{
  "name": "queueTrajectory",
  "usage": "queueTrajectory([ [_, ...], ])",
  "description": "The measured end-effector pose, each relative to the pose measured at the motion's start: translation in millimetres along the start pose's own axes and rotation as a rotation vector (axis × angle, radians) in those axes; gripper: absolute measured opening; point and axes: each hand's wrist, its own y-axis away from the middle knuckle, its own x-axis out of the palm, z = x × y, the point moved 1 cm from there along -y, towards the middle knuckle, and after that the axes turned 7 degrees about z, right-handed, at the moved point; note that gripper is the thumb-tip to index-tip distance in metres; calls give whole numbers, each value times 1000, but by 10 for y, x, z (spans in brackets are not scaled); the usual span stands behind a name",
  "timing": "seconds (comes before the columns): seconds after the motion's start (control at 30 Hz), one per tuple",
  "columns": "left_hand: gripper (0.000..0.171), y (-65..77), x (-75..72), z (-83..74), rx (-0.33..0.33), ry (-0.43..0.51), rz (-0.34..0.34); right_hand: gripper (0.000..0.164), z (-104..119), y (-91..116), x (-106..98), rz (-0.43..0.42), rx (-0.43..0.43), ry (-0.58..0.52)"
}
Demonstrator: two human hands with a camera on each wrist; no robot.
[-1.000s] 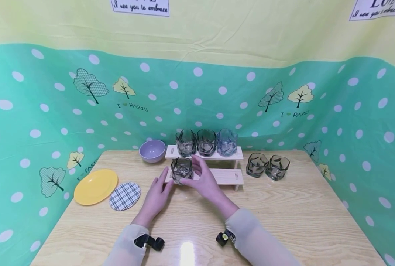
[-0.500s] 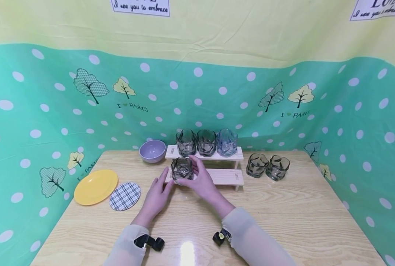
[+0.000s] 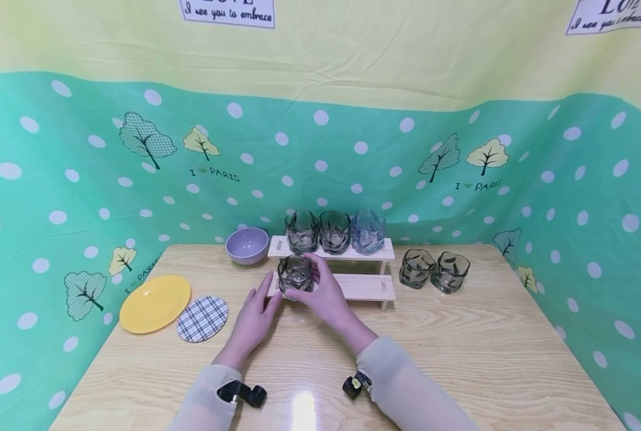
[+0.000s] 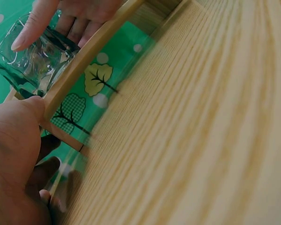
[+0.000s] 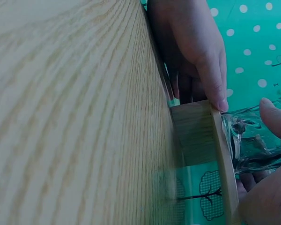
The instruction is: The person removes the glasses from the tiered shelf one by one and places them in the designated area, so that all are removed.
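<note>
A smoky grey drinking glass (image 3: pixel 295 274) stands upright at the left end of the lower tier of a light wooden stepped shelf (image 3: pixel 363 286). My right hand (image 3: pixel 327 299) curls round this glass from the right, thumb in front and fingers behind. At the shelf's left end, my left hand (image 3: pixel 253 320) grips the board, its thumb on the front corner in the right wrist view. Along the upper tier stand two grey glasses (image 3: pixel 301 232) and a bluish glass (image 3: pixel 368 232). The left wrist view shows the held glass (image 4: pixel 35 61) with its base at the board.
Two more grey glasses (image 3: pixel 417 268) stand on the table right of the shelf. A purple bowl (image 3: pixel 247 246) sits to its left. Further left lie a yellow plate (image 3: pixel 156 304) and a checked round coaster (image 3: pixel 203 319). A green dotted cloth (image 3: pixel 320 155) hangs behind.
My right hand and forearm have shifted slightly left, its thumb further across the front of the glass. The left hand and the glasses look unmoved.
</note>
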Motion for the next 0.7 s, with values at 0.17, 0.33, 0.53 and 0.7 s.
queueTrajectory([
  [0.17, 68, -6, 6, 2, 3, -1, -5, 96, -1, 2, 7, -8, -8, -3],
  [0.33, 68, -7, 7, -1, 1, -2, -3, 95, 2, 7, 10, -7, -3, 1],
  [0.53, 68, -8, 8, 6, 1, -1, -1, 92, 0, 8, 9, -7, -8, -17],
  [0.7, 68, -5, 8, 7, 7, -2, -4, 91, -4, 1, 6, -3, -13, -44],
])
